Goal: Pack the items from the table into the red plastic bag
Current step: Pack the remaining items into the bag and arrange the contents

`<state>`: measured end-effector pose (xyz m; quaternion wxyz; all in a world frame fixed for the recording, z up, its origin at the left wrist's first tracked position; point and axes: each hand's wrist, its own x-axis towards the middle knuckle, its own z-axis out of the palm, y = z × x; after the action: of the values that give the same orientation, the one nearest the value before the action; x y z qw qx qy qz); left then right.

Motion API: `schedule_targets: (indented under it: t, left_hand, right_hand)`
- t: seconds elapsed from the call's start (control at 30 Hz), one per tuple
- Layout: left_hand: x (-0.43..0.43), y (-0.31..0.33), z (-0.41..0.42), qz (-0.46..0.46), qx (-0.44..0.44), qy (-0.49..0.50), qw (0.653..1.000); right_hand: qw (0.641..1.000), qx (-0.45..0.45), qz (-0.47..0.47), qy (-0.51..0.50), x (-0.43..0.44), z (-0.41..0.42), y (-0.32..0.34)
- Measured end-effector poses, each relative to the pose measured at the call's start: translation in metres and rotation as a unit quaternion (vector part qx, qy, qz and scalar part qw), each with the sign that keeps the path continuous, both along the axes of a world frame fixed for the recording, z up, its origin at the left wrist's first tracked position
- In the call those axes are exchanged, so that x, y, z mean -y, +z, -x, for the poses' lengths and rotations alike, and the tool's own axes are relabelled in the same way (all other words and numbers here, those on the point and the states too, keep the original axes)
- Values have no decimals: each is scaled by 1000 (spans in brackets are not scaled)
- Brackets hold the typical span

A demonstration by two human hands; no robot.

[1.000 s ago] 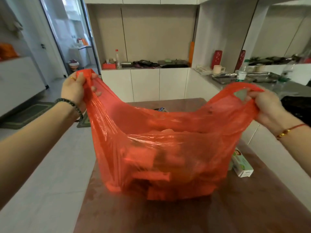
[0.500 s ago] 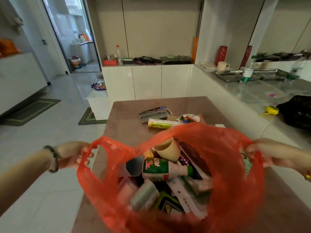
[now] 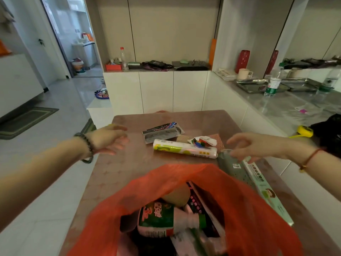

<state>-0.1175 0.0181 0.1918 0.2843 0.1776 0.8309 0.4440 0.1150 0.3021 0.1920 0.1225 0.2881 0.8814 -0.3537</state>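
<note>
Bag (image 3: 249, 209) gapes at the table's (image 3: 129, 163) near edge; right hand (image 3: 258, 146), fingers spread and empty, hovers at the far end of the tube (image 3: 234, 167), whose length runs back toward the bag, while left hand (image 3: 108, 139), likewise spread and empty, is well apart.

We see bare forearms — dark bead bracelet (image 3: 86, 147) on the left wrist, red cord (image 3: 311, 157) with gold bead (image 3: 302, 168) on the right.

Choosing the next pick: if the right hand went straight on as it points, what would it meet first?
Probably the grey-green tube just below the right hand; depth is unclear.
</note>
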Motion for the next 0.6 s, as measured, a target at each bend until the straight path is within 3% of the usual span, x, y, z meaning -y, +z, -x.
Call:
schedule_targets:
  t: [0.2,0.33,0.5,0.6]
  left_hand:
    - [-111,-43,0,-24,94,-30,995]
    - [-155,-77,14,-48,219,9,974]
    - [-176,-112,32,-92,310,38,946]
    - [-184,-124,39,-127,350,63,926]
  right_hand:
    - [986,-27,-162,3,-54,103,-87]
    - [969,-24,-247,23,-85,147,-149]
    - [939,-127,-319,24,-104,174,-173]
    - [921,-220,-316,-49,-112,172,-167]
